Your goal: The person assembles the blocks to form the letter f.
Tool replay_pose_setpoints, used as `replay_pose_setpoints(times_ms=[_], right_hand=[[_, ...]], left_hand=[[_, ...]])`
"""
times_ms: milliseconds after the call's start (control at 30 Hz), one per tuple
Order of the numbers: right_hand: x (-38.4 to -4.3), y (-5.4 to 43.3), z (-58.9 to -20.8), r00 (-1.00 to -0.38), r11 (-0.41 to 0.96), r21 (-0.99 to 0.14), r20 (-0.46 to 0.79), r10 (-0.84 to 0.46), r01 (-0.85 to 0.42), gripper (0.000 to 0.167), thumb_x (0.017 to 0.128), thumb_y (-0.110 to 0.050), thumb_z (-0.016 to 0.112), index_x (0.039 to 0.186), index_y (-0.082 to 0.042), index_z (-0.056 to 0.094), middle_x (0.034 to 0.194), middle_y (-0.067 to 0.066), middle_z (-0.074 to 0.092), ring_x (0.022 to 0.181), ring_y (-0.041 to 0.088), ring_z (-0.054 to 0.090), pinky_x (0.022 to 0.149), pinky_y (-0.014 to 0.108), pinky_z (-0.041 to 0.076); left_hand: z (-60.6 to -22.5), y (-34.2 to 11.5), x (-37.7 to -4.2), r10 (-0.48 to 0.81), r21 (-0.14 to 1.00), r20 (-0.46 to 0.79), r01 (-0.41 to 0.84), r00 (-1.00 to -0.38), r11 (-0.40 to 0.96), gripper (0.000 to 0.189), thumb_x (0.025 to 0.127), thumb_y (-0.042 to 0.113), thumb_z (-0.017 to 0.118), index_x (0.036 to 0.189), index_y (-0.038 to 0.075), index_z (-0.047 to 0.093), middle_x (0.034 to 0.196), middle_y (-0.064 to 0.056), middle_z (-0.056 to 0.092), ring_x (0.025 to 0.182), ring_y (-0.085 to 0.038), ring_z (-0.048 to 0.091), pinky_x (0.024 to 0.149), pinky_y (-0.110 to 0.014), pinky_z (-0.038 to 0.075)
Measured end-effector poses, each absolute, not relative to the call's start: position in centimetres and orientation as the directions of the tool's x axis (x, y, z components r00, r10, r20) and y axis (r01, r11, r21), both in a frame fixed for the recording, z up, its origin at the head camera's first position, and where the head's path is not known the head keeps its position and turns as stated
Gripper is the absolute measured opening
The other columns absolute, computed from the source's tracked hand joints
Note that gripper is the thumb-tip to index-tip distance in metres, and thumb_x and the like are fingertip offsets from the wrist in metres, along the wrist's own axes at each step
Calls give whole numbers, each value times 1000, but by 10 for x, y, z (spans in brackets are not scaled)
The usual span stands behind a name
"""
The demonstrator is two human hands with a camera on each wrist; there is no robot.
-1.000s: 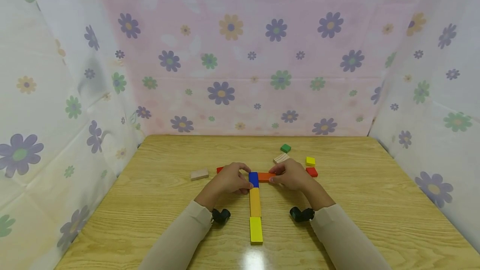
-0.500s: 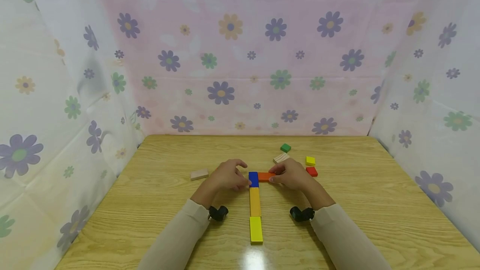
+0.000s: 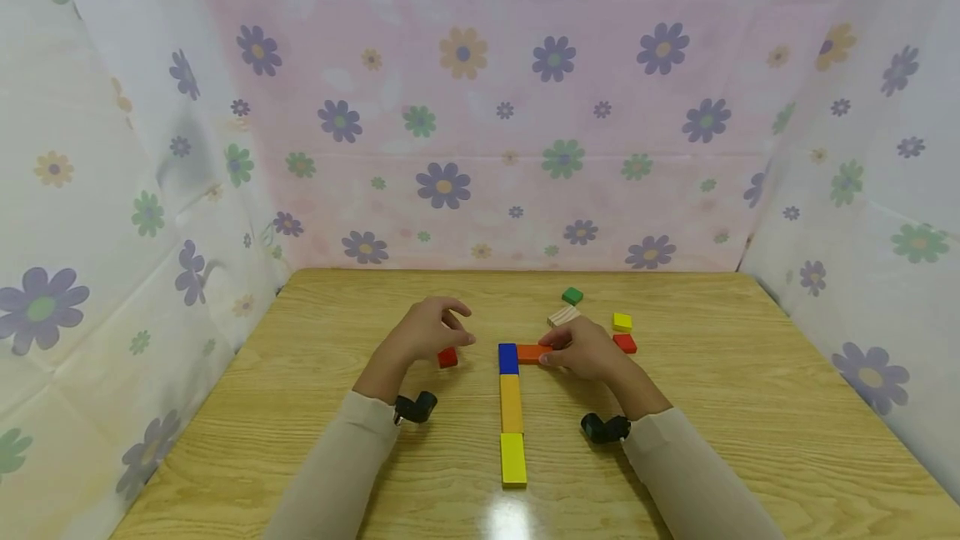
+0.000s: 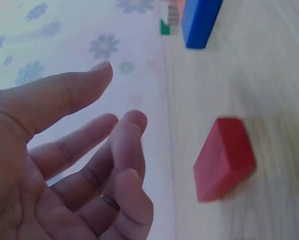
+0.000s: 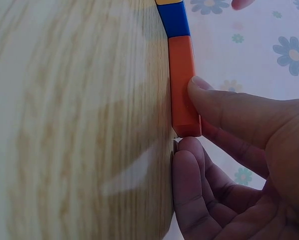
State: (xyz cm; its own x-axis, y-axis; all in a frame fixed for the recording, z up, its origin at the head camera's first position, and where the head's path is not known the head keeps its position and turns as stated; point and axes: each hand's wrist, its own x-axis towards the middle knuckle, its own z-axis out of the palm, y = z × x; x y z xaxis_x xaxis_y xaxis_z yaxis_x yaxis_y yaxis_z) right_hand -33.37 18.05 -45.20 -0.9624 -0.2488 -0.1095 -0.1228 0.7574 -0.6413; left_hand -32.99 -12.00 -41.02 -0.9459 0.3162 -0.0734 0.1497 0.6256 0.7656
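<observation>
My right hand (image 3: pixel 588 350) grips an orange block (image 3: pixel 531 354) lying on the table, its thumb on the block's side in the right wrist view. The orange block meets a blue block (image 3: pixel 508 359) at its left end. Below the blue one, an amber block (image 3: pixel 511 403) and a yellow block (image 3: pixel 513 459) continue in a straight line toward me. My left hand (image 3: pixel 418 332) hovers with loosely bent fingers and nothing in it, above and beside a small red block (image 3: pixel 447 357). In the left wrist view the red block (image 4: pixel 224 160) stands apart from the fingers.
Beyond the right hand lie a green block (image 3: pixel 573 296) and plain striped wooden pieces (image 3: pixel 562 317). A small yellow block (image 3: pixel 622 322) and another red block (image 3: pixel 625 344) sit farther right. Flowered cloth (image 3: pixel 480 107) encloses the table (image 3: pixel 337 290) at back and sides.
My left hand has left the blue block and moved left and away from me, uncovering the small red block and covering the plain wooden block. The right hand stays on the orange block.
</observation>
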Motion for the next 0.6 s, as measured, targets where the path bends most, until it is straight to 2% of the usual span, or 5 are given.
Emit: replay_pose_setpoints(times_ms=[100, 200, 367, 467, 600], right_hand=[[-334, 181, -452, -962, 757, -641, -110, -250, -124, 27, 90, -27, 82, 116, -20, 79, 110, -2, 73, 100, 18, 63, 89, 39, 56], [-334, 181, -452, -962, 755, -645, -113, -249, -120, 27, 90, -27, 82, 116, -20, 79, 109, -2, 73, 99, 18, 63, 88, 38, 56], [-334, 181, -452, -962, 750, -651, -115, -248, -115, 27, 90, -27, 83, 115, -19, 79, 108, -2, 73, 98, 18, 63, 87, 37, 56], [-334, 181, -452, -962, 750, -651, -114, -248, -117, 26, 90, -27, 83, 115, -20, 79, 108, -2, 73, 98, 18, 63, 87, 37, 56], [-334, 181, -452, -962, 750, -652, -114, -247, -115, 27, 90, -26, 83, 116, -20, 79, 108, -2, 73, 98, 18, 63, 87, 37, 56]], left_hand=[[-409, -128, -331, 307, 756, -52, 164, -950, 634, 36, 94, 23, 77, 128, 17, 69, 112, -5, 69, 95, -22, 66, 77, -35, 58], [-410, -136, -332, 326, 746, -33, 194, -945, 637, 32, 97, 13, 70, 129, 14, 69, 122, -9, 69, 107, -24, 64, 87, -39, 58], [-416, -146, -337, 381, 687, -33, 256, -924, 681, 43, 94, -1, 60, 133, 15, 69, 138, -7, 64, 129, -29, 56, 106, -49, 51], [-421, -150, -340, 392, 664, -65, 253, -918, 703, 55, 88, -8, 58, 134, 20, 69, 140, -6, 63, 133, -30, 54, 107, -50, 50], [-428, -151, -343, 397, 669, -102, 232, -912, 706, 63, 83, -15, 55, 134, 20, 70, 137, -8, 64, 129, -31, 56, 104, -48, 53]])
